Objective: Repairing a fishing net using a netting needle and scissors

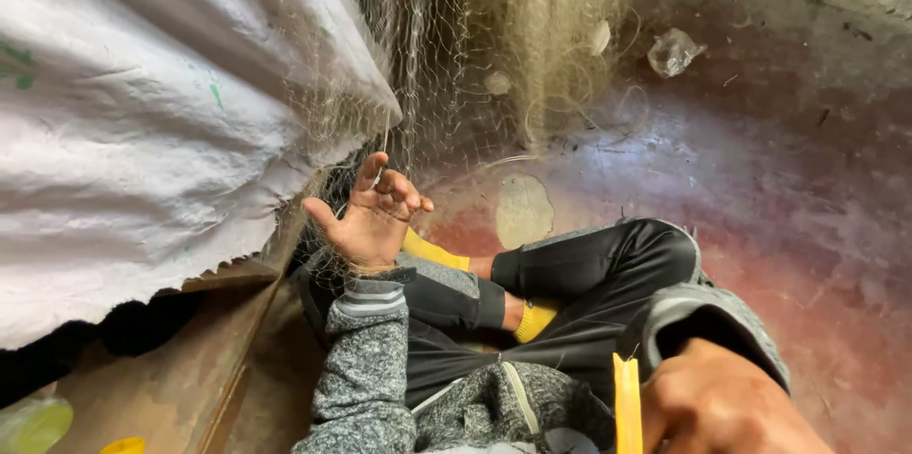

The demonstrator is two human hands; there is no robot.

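L hand (369, 217) half-open, fingers hooked in fishing net (427, 65), R hand (712, 406) gripping yellow net needle (627, 402)

We note the net (446, 46) as fine, translucent thread, faintly glossy, knotted in an open mesh. The left hand (366, 221) has its fingers in this thread. The sack (142, 122) reads as woven white plastic, matt and creased. The needle (627, 406) in the right hand (722, 406) looks like smooth yellow plastic. The sleeve (366, 359) is grey flecked knit, soft and fuzzy. The trousers (589, 274) show a slight sheen. The floor (760, 179) is worn, stained concrete, dull red, rough.
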